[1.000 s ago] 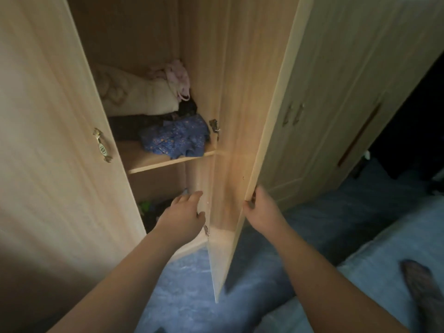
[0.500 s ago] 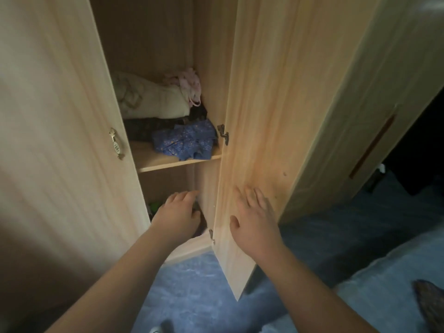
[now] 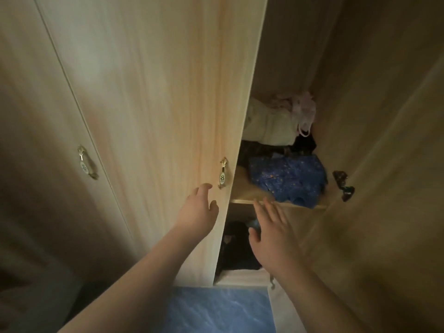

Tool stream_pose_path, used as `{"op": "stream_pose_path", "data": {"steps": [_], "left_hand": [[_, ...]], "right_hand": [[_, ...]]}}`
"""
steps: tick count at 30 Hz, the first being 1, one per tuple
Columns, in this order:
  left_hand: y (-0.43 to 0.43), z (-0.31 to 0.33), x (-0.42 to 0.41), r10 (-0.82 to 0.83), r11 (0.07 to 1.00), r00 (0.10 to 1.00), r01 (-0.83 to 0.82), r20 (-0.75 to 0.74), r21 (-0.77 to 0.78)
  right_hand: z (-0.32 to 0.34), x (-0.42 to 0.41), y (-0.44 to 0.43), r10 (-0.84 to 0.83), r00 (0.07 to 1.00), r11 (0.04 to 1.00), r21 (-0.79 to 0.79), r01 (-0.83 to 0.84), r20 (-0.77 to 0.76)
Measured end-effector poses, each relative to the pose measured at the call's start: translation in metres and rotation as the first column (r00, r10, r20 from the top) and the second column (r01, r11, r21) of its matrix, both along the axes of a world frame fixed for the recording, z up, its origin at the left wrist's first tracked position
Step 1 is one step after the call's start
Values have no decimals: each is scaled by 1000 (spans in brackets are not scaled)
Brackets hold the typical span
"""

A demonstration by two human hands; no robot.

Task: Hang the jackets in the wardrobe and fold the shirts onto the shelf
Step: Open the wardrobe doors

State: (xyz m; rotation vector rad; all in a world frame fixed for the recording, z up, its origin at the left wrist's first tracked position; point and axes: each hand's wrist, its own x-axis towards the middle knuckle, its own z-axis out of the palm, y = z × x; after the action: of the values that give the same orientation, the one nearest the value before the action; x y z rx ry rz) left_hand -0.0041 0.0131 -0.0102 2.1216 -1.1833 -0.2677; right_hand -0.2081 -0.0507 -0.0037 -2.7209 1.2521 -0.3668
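A light wooden wardrobe stands before me with its right door (image 3: 384, 164) swung wide. Its shelf (image 3: 242, 193) carries a blue patterned garment (image 3: 288, 181), a cream bundle (image 3: 271, 126), a pink piece (image 3: 305, 109) and dark clothes. More dark clothing (image 3: 235, 246) lies in the compartment below. My left hand (image 3: 199, 212) is open, fingers relaxed, just below the gold handle (image 3: 222, 173) of the closed middle door (image 3: 156, 116). My right hand (image 3: 271, 231) is open with fingers spread, in front of the shelf's front edge, holding nothing.
A second closed door at the left carries another gold handle (image 3: 86, 163). A metal hinge (image 3: 343, 185) sits on the inside of the open door. Blue marbled floor (image 3: 216, 308) shows at the bottom.
The view has swung left. My right hand has left the open door and now hovers before the shelf. My left hand has moved up from the lower compartment toward the middle door's handle.
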Motion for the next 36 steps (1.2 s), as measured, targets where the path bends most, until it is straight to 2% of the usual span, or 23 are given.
{"op": "stream_pose_path", "data": {"steps": [2,6,11,15,22,26,29,32,34,36], "left_hand": [[-29,-1,19,47,993,989,-61,-141,-97],[-80,-11,27,-39,968,976,-17,-215,-252],[-101,-19,1,-51,955,948,-45,-313,-293],[-81,-10,-4,-13,982,970,-33,-241,-188],[31,2,-57,84,994,982,-95,-167,-56],[114,5,-79,282,960,952,-279,-117,35],[173,14,-73,421,906,881,-419,-218,56],[233,20,-53,438,894,852,-447,-288,38],[270,27,-42,458,883,835,-468,-305,43],[301,29,-34,483,875,837,-474,-259,98]], "right_hand": [[-2,19,-18,-12,1000,1000,22,12,19],[-8,37,-42,-27,1000,998,54,27,7],[-12,31,-39,-43,999,995,91,42,11],[-8,18,-18,-6,999,993,114,1,42],[-1,-20,59,127,986,982,124,-141,111],[2,-40,120,222,966,956,166,-243,134],[12,-37,163,270,952,941,169,-293,142],[23,-29,198,337,929,916,176,-361,152],[27,-25,219,378,915,900,175,-400,143],[29,-19,239,402,906,892,168,-420,131]]}}
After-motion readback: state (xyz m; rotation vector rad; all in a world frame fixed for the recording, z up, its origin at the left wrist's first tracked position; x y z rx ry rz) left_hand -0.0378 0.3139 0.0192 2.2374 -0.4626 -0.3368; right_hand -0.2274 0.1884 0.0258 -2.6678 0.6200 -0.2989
